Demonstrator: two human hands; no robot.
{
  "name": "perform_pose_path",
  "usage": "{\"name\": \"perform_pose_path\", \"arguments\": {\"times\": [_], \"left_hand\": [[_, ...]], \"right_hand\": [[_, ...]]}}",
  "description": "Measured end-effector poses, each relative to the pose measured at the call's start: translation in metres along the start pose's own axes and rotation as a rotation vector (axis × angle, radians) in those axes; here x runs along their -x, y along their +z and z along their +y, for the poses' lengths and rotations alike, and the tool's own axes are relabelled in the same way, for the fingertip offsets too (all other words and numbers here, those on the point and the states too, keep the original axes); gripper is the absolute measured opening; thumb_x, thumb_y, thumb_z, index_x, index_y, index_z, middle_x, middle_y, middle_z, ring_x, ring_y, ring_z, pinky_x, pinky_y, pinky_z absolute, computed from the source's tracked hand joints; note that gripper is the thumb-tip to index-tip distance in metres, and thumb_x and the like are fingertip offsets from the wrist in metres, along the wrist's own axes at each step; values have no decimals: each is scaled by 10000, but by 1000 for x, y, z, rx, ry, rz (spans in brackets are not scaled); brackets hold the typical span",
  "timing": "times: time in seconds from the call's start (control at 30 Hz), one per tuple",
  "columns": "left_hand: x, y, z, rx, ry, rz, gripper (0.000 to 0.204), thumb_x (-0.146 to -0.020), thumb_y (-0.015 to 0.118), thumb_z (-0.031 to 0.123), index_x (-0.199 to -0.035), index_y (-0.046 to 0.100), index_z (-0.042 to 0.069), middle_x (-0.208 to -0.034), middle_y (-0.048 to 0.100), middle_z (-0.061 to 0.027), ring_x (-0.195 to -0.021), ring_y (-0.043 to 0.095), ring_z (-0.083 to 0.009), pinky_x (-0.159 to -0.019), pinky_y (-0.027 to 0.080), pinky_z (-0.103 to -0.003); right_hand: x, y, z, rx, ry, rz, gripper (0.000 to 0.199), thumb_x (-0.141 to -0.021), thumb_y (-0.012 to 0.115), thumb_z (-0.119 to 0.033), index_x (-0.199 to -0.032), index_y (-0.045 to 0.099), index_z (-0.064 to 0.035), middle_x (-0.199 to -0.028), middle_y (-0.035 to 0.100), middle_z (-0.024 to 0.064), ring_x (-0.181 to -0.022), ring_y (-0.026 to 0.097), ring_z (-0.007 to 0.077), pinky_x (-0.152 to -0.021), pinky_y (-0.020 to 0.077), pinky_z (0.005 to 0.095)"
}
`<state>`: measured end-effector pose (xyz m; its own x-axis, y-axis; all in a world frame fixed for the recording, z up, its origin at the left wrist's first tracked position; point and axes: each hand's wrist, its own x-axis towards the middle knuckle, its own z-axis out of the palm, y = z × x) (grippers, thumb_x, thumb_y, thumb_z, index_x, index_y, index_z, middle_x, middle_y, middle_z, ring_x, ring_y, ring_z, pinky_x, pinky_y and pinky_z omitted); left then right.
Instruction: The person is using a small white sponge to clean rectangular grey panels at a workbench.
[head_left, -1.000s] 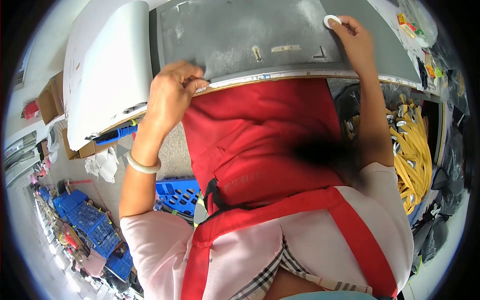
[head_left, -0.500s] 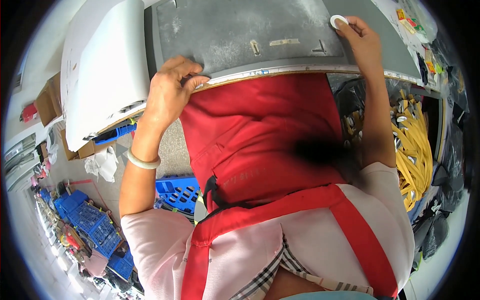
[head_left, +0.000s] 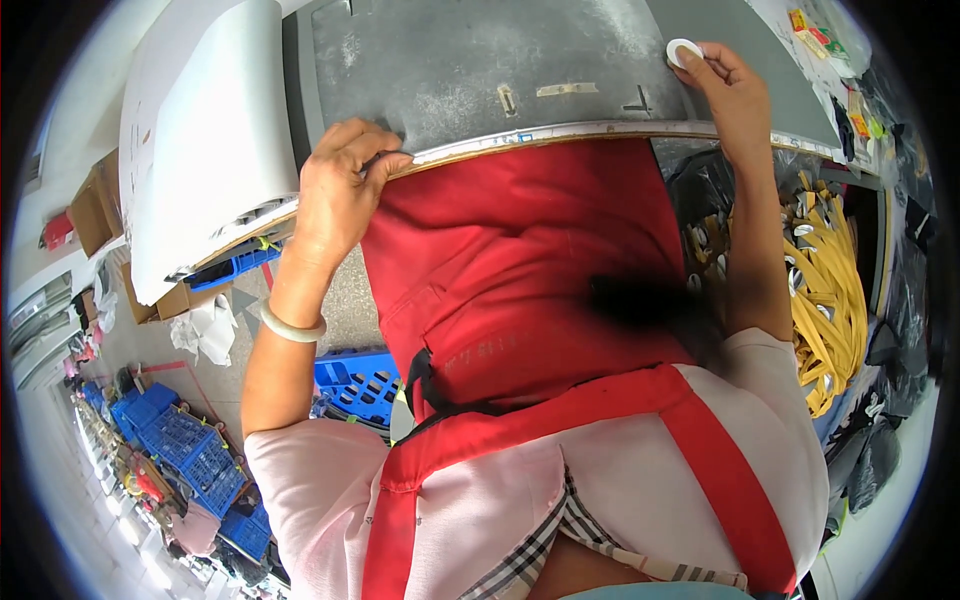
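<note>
A small white disc (head_left: 684, 53) is pinched between the thumb and fingers of my right hand (head_left: 735, 95), over the right side of the dark grey sheet. My left hand (head_left: 345, 185) is at the front edge of the table, left of centre, its fingers curled and the thumb pointing right along the edge. Whatever may lie between those fingers is hidden. The worn grey sheet (head_left: 470, 65) lies flat on the table, with whitish scuffs, dark corner marks and small strips of tape (head_left: 567, 90) near its front edge.
A large curved white panel (head_left: 205, 130) stands at the left of the table. Yellow straps (head_left: 828, 290) hang in a bundle below right. Blue crates (head_left: 185, 440) and a cardboard box (head_left: 97, 205) are to the left. Small packets (head_left: 815, 40) lie at the far right.
My right hand and the white disc have shifted slightly right and down in the picture. My left hand stays at the table edge with its fingers curled.
</note>
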<state>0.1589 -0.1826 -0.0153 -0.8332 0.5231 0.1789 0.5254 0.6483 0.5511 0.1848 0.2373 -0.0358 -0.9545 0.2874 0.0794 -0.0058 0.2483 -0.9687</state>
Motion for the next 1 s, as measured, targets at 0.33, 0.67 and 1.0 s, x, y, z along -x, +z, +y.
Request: {"name": "perform_pose_path", "arguments": {"times": [0.33, 0.67, 1.0], "left_hand": [[0, 2, 1, -12, -4, 27, 151, -798, 790, 71, -912, 710, 13, -910, 675, -121, -861, 648, -319, -772, 516, -391], [-1, 1, 4, -12, 8, 32, 166, -801, 800, 44, -915, 697, -18, -894, 678, -117, -820, 643, -263, -754, 518, -342], [0, 3, 4, -31, 14, 20, 169, -822, 802, 59, -922, 700, -31, -900, 686, -109, -831, 654, -231, -771, 525, -313]], "right_hand": [[-8, -7, 18, -6, 15, 0, 239, -971, 710, -203, -1092, 703, 3, -1043, 720, 48, -974, 678, 115, -918, 539, 251], [-8, -6, 17, -133, 38, -13, 212, -971, 702, -175, -1092, 694, -1, -1058, 715, 59, -980, 677, 108, -916, 555, 237], [-2, -2, 13, 4, -19, -22, 181, -963, 712, -175, -1045, 711, -14, -974, 715, -8, -913, 634, 44, -819, 495, 190]]}}
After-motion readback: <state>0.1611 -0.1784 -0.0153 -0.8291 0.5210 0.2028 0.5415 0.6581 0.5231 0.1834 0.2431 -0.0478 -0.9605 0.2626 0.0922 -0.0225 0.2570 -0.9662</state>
